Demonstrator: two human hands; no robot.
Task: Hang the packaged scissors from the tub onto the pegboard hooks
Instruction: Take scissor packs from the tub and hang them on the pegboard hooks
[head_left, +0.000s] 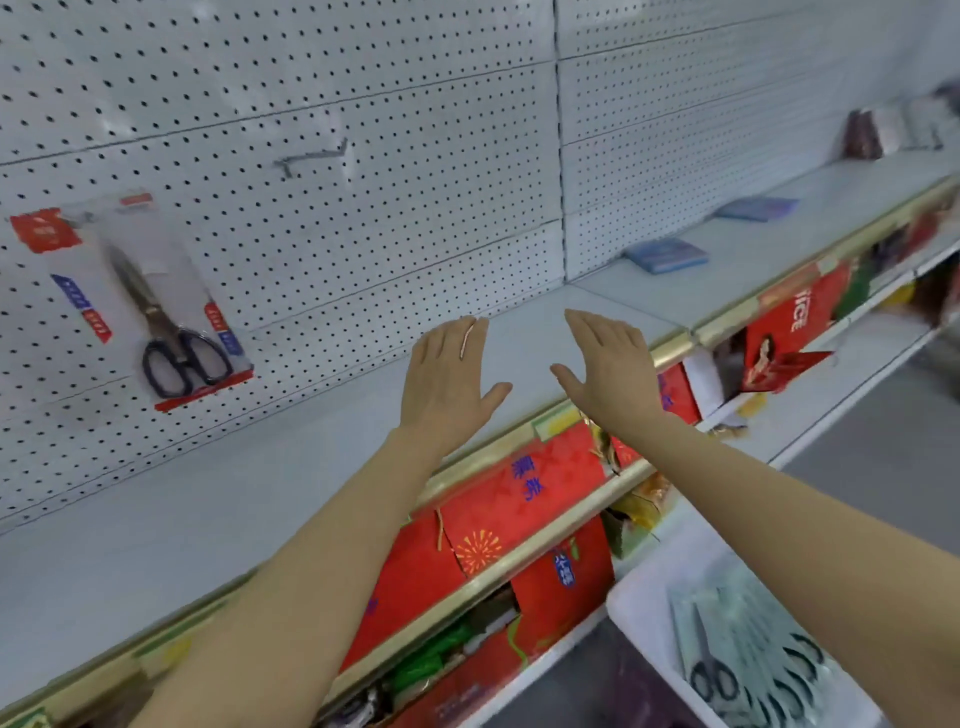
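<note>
1. Left hand (449, 374): fingers straight and pressed together, thumb splayed out, nothing held. Palm faces away from me, over the white shelf (260, 493).
2. Right hand (605, 364): same pose, fingers flat and close together, thumb out towards the left hand, nothing held. The two hands are side by side with a gap between the thumbs.
3. Both forearms are bare and reach up from the bottom of the view across the gold shelf edge (519, 441).
4. One packaged scissors (156, 306) already hangs on the pegboard (415, 156), left of my left hand and well apart from it. Dark handles point down; card has red trim.
5. A second red-topped card (44, 228) is just behind it on the left, partly hidden.
6. Bare hook (311, 158) sticks out of the pegboard above and right of the hung pack.
7. White tub (649, 618) sits bottom right, under my right forearm. More scissors packs (748, 654) lie stacked inside, dark handles showing.
8. Red boxes (519, 499) fill the lower shelf below the hands.
9. Blue flat packs (667, 254) lie on the shelf further right; blurred, can't read them.
</note>
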